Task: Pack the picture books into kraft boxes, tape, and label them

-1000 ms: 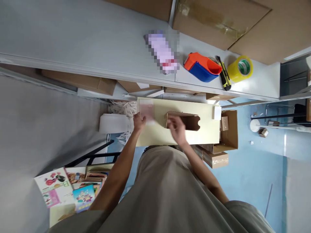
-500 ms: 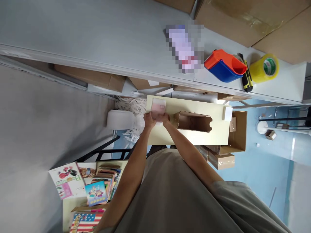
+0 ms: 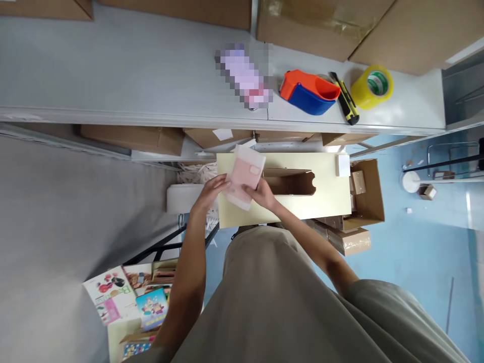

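I can't read the pixelated item point(image 3: 244, 75) on the grey shelf point(image 3: 113, 75), and the books point(image 3: 128, 302) below are cut off by the bottom edge.

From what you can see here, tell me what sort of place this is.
Probably a packing or shipping room: cardboard boxes stacked along the shelf, a tape dispenser beside a yellow tape roll, and an open carton on the small table.

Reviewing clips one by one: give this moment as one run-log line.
left hand: holds pink packet | right hand: holds same packet | open cardboard box: lying on cream table, beside packet
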The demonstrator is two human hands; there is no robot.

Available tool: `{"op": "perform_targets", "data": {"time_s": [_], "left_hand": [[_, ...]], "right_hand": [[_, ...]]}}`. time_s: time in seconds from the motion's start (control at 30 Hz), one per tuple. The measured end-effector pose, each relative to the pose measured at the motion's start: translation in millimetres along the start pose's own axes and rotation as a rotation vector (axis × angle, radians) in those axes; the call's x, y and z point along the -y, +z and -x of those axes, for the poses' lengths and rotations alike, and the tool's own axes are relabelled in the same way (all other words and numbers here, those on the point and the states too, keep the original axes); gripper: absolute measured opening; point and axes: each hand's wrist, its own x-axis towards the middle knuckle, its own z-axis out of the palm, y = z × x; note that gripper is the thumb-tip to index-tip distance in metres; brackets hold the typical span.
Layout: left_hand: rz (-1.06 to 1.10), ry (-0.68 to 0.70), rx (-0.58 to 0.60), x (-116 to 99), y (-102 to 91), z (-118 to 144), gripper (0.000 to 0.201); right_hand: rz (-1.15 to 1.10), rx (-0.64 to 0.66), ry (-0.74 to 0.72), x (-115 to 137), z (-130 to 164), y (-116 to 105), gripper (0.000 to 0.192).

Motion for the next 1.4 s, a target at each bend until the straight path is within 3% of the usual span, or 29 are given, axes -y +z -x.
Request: {"op": "perform_targets", "data": {"time_s": [0.1, 0.3, 0.47, 0.63, 0.7, 0.8, 0.97, 1.2, 1.4], "left_hand": [[-0.118, 0.089, 0.125, -46.5, 25.9, 12.7, 0.068], [-0.216, 0.351, 0.159, -115.3, 112.2, 22.4, 0.061], [-0.317, 0.482, 0.145, -146.7, 166.0, 26.4, 0.043], [-0.509, 0.565, 0.086, -167.8, 191.1, 31.3, 0.022], [-0.61, 0.603, 0.085, -169.9, 198.4, 32.1, 0.017], [-0.745, 0.622, 0.122, -163.1, 206.9, 29.5, 0.016], [-0.876, 0.586, 0.144, -133.7, 212.5, 18.2, 0.017], [-0.978, 0.476, 0.143, -84.3, 223.6, -0.4, 0.022], [-1.004, 0.386, 0.155, -58.5, 227.2, -10.3, 0.021]], "right_hand": [[-0.113, -0.028, -0.029, 13.7, 32.7, -52.2, 0.065], [-0.131, -0.176, -0.039, 32.4, 72.5, -124.3, 0.073], [-0.138, -0.198, -0.031, 37.5, 82.0, -174.6, 0.075], [-0.003, -0.335, -0.189, 37.1, 70.9, -245.0, 0.075], [0.102, -0.331, -0.218, 35.7, 63.9, -263.8, 0.076], [0.306, -0.203, -0.235, 33.3, 58.5, -269.5, 0.072], [0.633, -0.014, -0.172, 23.0, 58.7, -245.8, 0.038], [0.886, 0.067, -0.007, -4.4, 48.7, -227.7, 0.034], [1.045, 0.202, -0.068, -22.6, 41.7, -224.7, 0.035]]}}
